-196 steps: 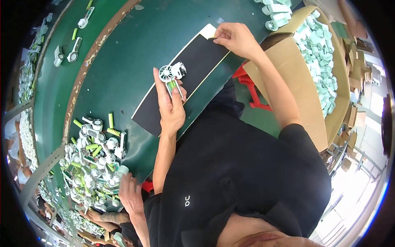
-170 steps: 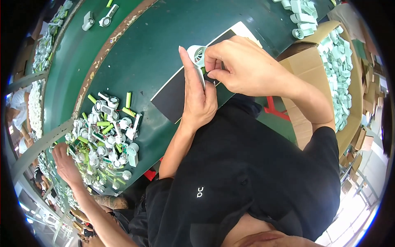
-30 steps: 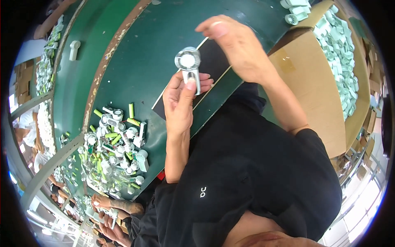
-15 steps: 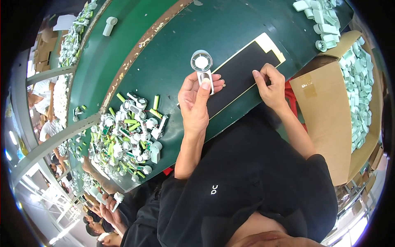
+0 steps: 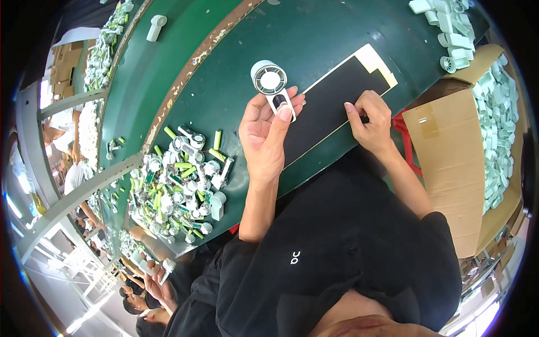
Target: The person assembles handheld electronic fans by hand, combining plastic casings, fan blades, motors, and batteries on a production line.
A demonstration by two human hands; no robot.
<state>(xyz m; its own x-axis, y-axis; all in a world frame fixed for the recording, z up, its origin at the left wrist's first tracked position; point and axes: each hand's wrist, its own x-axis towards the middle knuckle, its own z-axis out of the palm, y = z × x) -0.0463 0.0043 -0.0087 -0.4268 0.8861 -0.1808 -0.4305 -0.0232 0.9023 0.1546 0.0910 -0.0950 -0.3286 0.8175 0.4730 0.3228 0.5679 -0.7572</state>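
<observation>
Handheld fan [image 5: 270, 80] gripped by handle in left hand [image 5: 265, 135]. Right hand [image 5: 370, 119] pinched on small part over black mat [image 5: 331, 106]; probably fitting that next, needing careful alignment.

The left hand [image 5: 264, 137] is covering the small white fan's [image 5: 271, 84] handle. The right hand's fingertips [image 5: 352, 109] are hiding whatever they are pinching on the black mat [image 5: 331, 104]. The cardboard box [image 5: 455, 168] is running past the rim.

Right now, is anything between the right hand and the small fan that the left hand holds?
Nothing visible: only bare black mat lies between the right hand and the fan in the left hand.
</observation>
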